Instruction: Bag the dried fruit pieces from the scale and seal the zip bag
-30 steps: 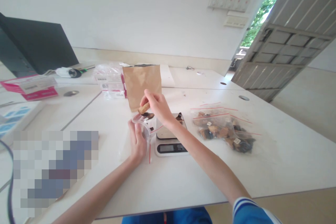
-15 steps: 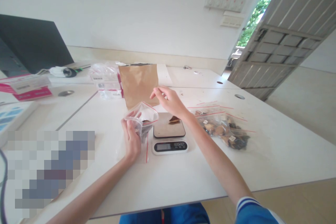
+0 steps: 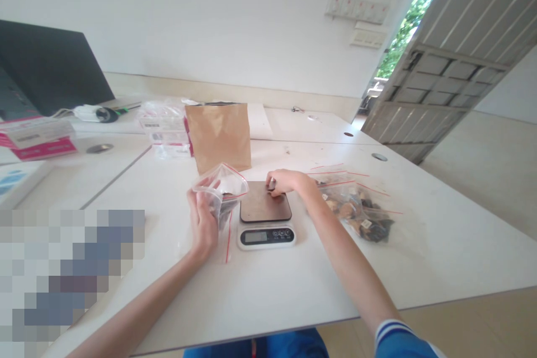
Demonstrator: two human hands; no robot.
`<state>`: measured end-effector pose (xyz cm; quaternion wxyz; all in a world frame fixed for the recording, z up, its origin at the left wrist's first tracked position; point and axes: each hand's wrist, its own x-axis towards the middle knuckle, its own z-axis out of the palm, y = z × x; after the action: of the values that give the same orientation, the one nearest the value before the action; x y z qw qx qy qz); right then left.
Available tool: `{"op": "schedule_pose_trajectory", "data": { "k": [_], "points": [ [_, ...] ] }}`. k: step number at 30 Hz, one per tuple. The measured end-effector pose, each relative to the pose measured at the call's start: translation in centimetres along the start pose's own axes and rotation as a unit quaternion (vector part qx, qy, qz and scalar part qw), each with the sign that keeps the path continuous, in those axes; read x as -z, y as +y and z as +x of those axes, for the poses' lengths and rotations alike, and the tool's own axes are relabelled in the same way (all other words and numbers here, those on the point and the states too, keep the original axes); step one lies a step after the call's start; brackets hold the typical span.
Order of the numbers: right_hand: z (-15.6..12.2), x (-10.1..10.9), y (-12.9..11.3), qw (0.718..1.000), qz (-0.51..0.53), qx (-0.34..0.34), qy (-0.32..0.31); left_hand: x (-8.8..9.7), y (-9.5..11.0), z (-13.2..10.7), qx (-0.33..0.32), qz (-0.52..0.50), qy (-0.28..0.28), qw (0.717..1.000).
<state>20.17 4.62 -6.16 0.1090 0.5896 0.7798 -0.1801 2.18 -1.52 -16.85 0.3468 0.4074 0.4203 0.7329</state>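
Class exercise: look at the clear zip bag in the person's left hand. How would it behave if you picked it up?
The clear zip bag looks floppy: its thin plastic creases and sags over the left hand. It is probably light, with only a few dark pieces gathered in its lower corner. Its smooth film may well feel slippery.

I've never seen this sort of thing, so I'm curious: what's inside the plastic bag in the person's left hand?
The clear zip bag in the left hand holds dark pieces low down. The hand and creased plastic cover them, so their number and exact kind cannot be seen.
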Motion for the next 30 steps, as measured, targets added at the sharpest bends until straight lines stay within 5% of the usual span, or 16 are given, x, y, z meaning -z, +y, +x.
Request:
{"op": "schedule_pose_trajectory", "data": {
  "k": [7, 10, 13, 16, 26, 30],
  "points": [
    [-0.5, 0.6, 0.2, 1.0, 0.012, 0.019, 0.021, 0.1, -0.3, 0.0, 0.009, 0.007, -0.001, 1.0],
    [-1.7, 1.4, -0.2, 0.987, 0.079, 0.099, 0.1, 0.0, -0.2, -0.2, 0.01, 0.01, -0.009, 1.0],
    [-2.9, 1.9, -1.7, 0.914, 0.234, 0.25, 0.217, -0.1, 0.1, -0.5, 0.014, 0.003, -0.015, 1.0],
    [-3.4, 1.8, -3.4, 0.864, 0.298, 0.328, 0.24, -0.2, 0.4, -0.8, 0.018, -0.014, -0.025, 0.999],
    [-5.9, 1.9, -3.6, 0.887, 0.254, 0.293, 0.251, 0.0, 0.8, -0.5, 0.037, -0.042, 0.008, 0.998],
    [-8.0, 0.1, -3.2, 0.903, 0.283, 0.237, 0.219, -0.1, 1.6, -0.5, 0.091, -0.044, 0.038, 0.994]
  ]
}}
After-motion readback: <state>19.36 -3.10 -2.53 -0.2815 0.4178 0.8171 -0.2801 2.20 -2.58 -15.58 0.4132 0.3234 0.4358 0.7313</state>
